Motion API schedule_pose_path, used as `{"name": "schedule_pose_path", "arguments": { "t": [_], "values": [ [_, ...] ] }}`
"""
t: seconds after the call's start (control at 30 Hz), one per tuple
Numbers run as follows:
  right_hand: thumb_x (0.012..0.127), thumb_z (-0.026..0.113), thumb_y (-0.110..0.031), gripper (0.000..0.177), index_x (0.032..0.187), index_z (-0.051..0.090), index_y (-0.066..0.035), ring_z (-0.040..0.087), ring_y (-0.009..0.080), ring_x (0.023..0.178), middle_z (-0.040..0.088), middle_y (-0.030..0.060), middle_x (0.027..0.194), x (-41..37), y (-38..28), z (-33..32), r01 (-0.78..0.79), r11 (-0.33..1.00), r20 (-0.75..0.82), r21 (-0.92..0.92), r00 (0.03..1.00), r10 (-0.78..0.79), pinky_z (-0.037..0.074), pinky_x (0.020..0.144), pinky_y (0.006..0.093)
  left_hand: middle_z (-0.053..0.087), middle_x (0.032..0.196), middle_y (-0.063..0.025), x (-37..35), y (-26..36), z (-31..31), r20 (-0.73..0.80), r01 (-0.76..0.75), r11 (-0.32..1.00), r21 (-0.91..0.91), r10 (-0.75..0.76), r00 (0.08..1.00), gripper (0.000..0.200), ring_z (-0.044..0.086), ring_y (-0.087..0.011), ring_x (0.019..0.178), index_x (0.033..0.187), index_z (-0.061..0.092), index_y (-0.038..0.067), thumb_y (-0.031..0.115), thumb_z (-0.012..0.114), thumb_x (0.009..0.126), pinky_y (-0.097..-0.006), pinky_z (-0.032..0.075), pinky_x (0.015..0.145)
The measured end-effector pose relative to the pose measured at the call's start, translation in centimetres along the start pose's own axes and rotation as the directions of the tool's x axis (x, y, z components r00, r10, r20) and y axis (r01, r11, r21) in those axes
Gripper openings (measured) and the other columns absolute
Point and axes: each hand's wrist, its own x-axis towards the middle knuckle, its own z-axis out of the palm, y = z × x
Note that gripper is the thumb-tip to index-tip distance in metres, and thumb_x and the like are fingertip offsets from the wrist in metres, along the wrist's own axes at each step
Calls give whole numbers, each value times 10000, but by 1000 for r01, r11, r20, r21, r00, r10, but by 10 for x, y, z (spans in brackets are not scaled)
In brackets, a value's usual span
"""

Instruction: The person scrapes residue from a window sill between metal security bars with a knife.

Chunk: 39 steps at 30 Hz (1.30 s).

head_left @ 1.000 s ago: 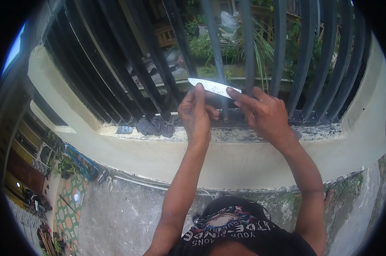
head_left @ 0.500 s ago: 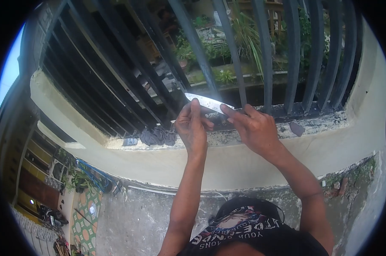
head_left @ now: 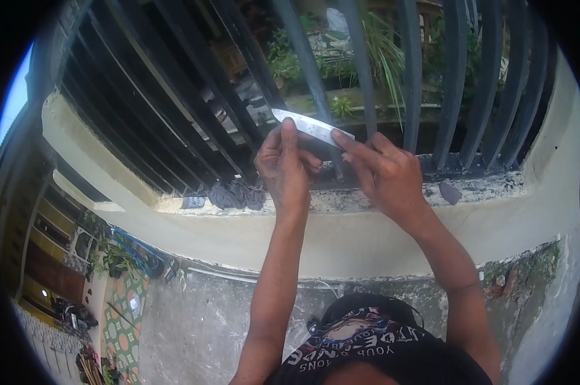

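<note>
A pale, flat strip with a pointed left end and small dark specks [head_left: 314,129] is held up in front of the dark fence bars, slanting down to the right. My left hand [head_left: 286,167] grips it near the pointed end, thumb on the near face. At its right end my right hand [head_left: 386,170] pinches it, with the index finger along the near face. Both hands are above the wall ledge. The fingers behind the strip are partly hidden.
Dark metal bars [head_left: 453,83] rise from the worn ledge [head_left: 360,197]. On the ledge lie a crumpled grey cloth [head_left: 236,194], a small pale packet [head_left: 193,203] and a grey-purple flat piece [head_left: 451,193]. Plants [head_left: 341,106] stand beyond the bars.
Both hands and the strip have moved slightly up in the view, and the strip still slants down to the right. The surroundings have shifted a little with the camera.
</note>
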Motion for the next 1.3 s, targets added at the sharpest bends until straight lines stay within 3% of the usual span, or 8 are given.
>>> {"name": "schedule_pose_path", "arguments": {
  "t": [0.37,0.5,0.57,0.6,0.77,0.93,1.07,1.3],
  "values": [
    [890,769,-133,491,1342,697,-311,647,211,592,604,56,760,1,-8,7,-60,996,-48,70,997,64,542,536,390,691,763,-51,6,1,-5,25,-31,999,43,30,999,447,581,-79,502,960,710,2,446,684,1003,-213,444,449],
    [878,776,-145,510,1351,688,-315,650,223,580,585,64,777,-23,-1,15,-88,991,-8,98,996,89,543,517,391,691,767,-52,-12,-20,-18,22,75,989,130,-79,997,436,590,-83,513,985,711,-1,433,678,1008,-215,455,441],
    [950,727,-232,505,1432,620,-340,697,228,633,621,95,871,-16,0,7,-22,1000,34,-1,999,22,560,502,379,692,769,-51,-6,-13,-8,20,23,998,60,-24,1000,432,588,-83,511,986,708,-2,428,680,1009,-217,449,437],
    [869,786,-165,548,1377,666,-332,663,229,589,596,56,791,-7,-2,4,-16,1000,-37,-22,999,16,555,520,391,692,768,-52,-1,-6,-5,33,12,999,31,-13,999,430,587,-84,507,987,707,-2,427,682,1007,-218,446,434],
    [882,784,-171,537,1376,664,-345,675,224,596,602,45,795,-16,2,11,-16,999,39,37,999,15,556,518,392,691,764,-57,-9,-15,-11,-10,43,998,35,-43,999,416,579,-92,488,954,695,0,411,681,1011,-220,437,425],
    [881,772,-157,519,1362,677,-325,651,202,561,589,39,778,1,3,9,40,999,-73,4,997,-40,539,480,374,681,750,-56,2,-1,-4,4,-7,998,60,7,1000,450,571,-89,486,948,703,-5,438,663,1018,-221,432,421],
    [943,735,-233,501,1422,630,-338,681,214,601,611,83,821,-11,5,6,-17,999,90,35,996,13,551,492,375,691,737,-64,-9,-13,-9,-25,34,995,96,-32,999,472,584,-82,494,974,705,-15,455,673,1007,-221,458,440],
    [938,737,-224,538,1446,602,-338,693,241,648,614,91,843,5,-3,-1,-7,1000,31,8,1000,6,558,518,412,700,758,-53,7,5,-4,42,-24,996,89,20,999,469,586,-74,491,949,703,0,465,673,1005,-212,432,430]
  ]
}}
